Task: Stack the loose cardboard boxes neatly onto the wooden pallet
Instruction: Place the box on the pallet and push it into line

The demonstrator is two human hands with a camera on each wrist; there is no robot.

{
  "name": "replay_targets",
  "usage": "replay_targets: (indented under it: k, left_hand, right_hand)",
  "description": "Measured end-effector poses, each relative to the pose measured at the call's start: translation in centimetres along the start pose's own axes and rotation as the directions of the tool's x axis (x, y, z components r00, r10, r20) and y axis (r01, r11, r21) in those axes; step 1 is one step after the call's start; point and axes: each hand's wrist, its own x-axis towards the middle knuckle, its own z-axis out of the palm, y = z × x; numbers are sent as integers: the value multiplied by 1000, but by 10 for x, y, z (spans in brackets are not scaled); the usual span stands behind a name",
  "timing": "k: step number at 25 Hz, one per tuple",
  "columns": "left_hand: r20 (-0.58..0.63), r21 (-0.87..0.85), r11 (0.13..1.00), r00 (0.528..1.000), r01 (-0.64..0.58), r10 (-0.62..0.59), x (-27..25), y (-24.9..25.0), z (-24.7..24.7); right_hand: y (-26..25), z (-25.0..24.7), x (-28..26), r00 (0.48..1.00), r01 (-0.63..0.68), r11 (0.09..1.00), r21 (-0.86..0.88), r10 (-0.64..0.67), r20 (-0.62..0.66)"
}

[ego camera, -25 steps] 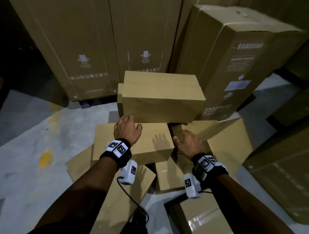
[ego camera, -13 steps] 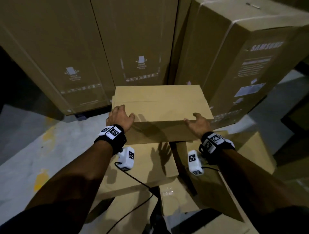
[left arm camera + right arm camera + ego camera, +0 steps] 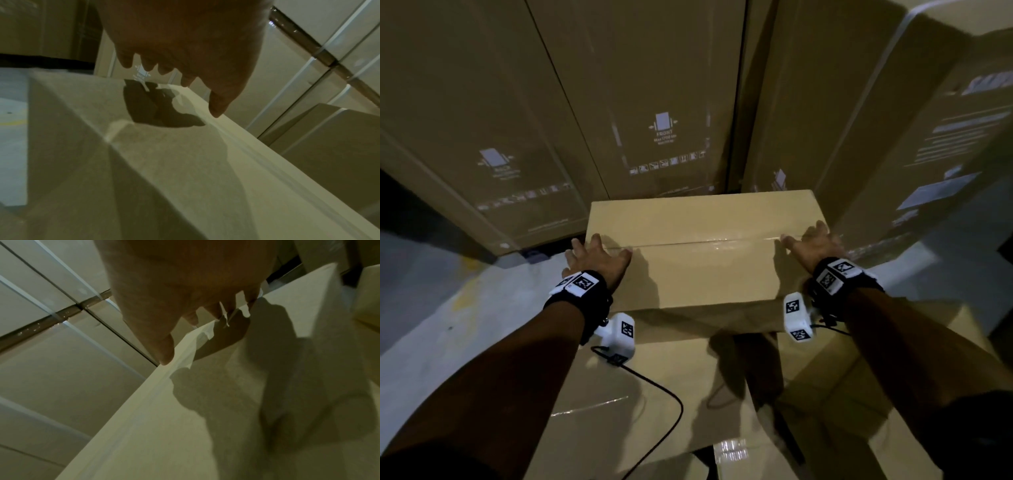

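A plain cardboard box with a taped top seam lies on top of other loose boxes, straight ahead in the head view. My left hand is at its left end, fingers spread over the end face and thumb on the top edge. At the right end my right hand mirrors it with spread fingers. In the left wrist view the left hand spreads over the box's end face with the thumb tip at the edge. The right hand does the same on the box. No wooden pallet is in view.
Tall printed cartons stand close behind the box, and another carton leans in at the right. Lower loose boxes lie under my arms, with a black cable across them. Grey floor shows at the left.
Both hands rose from the lower boxes and moved apart to the two ends of the top box. The view has come closer to the box.
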Motion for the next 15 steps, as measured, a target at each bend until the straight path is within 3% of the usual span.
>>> replay_targets:
  k: [7,15]
  left_hand:
    - [48,-157,987,998,44,-36,29,5,2]
    - [39,-265,963,999,41,-31,48,-3,11]
  right_hand:
    - [1,1,35,991,-129,983,128,133,-22]
    - [4,4,40,987,-153,965,214,161,-22]
